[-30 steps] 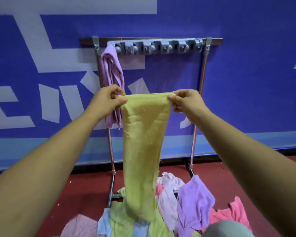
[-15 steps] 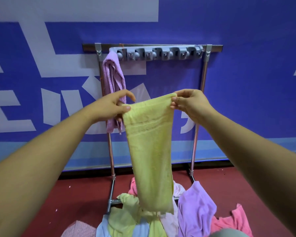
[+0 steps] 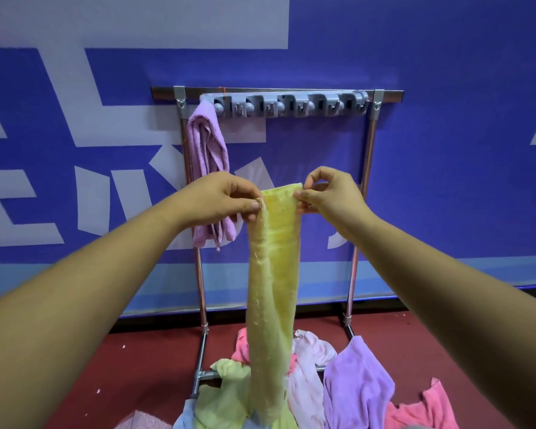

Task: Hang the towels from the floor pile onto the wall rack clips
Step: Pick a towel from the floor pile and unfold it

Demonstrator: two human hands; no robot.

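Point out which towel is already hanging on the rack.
The lilac towel hanging at the left end of the clip rack. The yellow towel is only pinched between the left hand and right hand; the rest lie in the floor pile.

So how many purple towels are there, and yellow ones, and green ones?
Purple: 2, the hung purple towel and the floor purple towel
Yellow: 1, the yellow towel, pinched by the left hand and right hand
Green: 1, the green towel on the floor
Total: 4
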